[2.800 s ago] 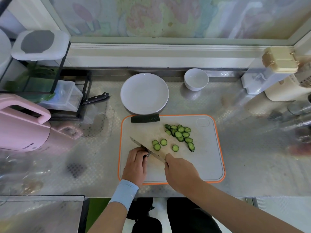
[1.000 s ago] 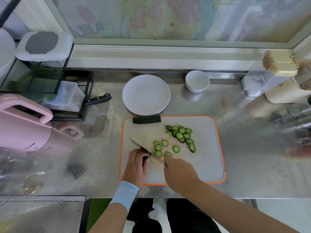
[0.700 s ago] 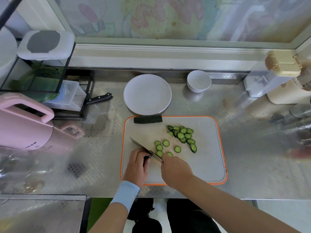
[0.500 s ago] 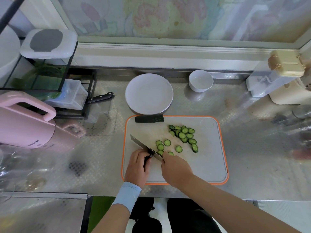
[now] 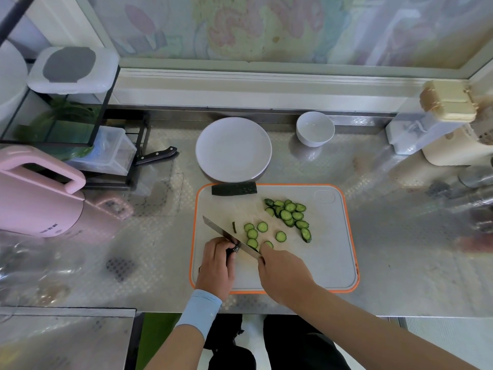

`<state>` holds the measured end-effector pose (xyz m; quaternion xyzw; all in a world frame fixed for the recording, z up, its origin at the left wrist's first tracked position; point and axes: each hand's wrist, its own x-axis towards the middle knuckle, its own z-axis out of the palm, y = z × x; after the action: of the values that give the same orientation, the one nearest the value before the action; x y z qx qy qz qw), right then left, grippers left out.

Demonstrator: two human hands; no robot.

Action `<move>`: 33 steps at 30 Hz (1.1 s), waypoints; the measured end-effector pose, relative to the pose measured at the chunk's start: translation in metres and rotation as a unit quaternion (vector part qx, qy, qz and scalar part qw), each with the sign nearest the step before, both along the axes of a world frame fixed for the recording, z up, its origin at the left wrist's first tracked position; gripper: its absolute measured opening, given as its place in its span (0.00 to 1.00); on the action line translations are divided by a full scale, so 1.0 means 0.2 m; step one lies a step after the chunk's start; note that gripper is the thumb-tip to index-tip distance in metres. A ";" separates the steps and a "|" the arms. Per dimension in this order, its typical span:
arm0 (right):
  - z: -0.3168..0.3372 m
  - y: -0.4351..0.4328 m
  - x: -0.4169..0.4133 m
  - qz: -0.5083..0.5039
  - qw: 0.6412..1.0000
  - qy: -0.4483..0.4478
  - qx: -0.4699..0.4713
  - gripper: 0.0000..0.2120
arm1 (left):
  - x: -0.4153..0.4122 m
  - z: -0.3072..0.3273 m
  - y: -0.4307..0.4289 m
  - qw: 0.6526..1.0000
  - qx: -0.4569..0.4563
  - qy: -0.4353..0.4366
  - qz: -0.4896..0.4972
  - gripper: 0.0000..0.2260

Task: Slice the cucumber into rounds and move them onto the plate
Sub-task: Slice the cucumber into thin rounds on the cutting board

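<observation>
On the orange-rimmed cutting board, my left hand pins down a short cucumber stub, mostly hidden under the fingers. My right hand grips the knife, whose blade runs up and left across the stub. Several cut rounds lie just right of the blade, and a denser pile of rounds sits farther right. A dark cucumber piece lies at the board's far edge. The white plate stands behind the board with nothing on it.
A white bowl stands right of the plate. A second knife pokes out from a black rack at the left. A pink appliance fills the near left. Cream containers crowd the far right.
More rounds have appeared beside the blade as the knife kept slicing. A thin sliver now lies by the blade. The camera view shifted slightly; both hands stayed in place.
</observation>
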<state>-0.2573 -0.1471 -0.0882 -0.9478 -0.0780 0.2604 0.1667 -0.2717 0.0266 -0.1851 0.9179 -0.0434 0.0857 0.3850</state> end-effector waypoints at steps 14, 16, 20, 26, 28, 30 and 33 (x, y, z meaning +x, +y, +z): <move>0.01 0.00 -0.02 0.019 0.999 -0.005 -0.030 0.05 | 0.00 -0.01 0.01 1.000 -0.009 0.017 0.003 0.07; -0.01 0.02 -0.01 0.009 1.000 0.003 -0.024 0.04 | 0.00 -0.02 0.01 1.000 -0.012 0.022 0.006 0.07; -0.06 0.08 0.02 -0.003 0.999 0.034 -0.026 0.03 | -0.01 -0.02 0.01 0.999 -0.013 0.032 0.012 0.08; -0.09 0.09 0.05 -0.020 0.999 0.037 -0.011 0.04 | -0.03 -0.01 0.01 1.000 -0.001 0.025 0.014 0.09; -0.09 0.08 0.05 -0.020 0.999 0.039 -0.008 0.04 | -0.04 -0.01 0.01 1.000 0.002 0.027 0.009 0.09; -0.08 0.08 0.05 -0.022 0.999 0.037 -0.004 0.05 | -0.04 -0.02 0.01 0.999 -0.001 0.031 0.010 0.09; -0.05 0.07 0.04 -0.023 0.999 0.024 0.007 0.07 | -0.03 -0.02 0.01 0.999 -0.009 0.033 0.014 0.09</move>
<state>-0.2494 -0.1324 -0.0982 -0.9416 -0.0538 0.2785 0.1816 -0.2780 0.0287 -0.1889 0.9171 -0.0173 0.0614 0.3935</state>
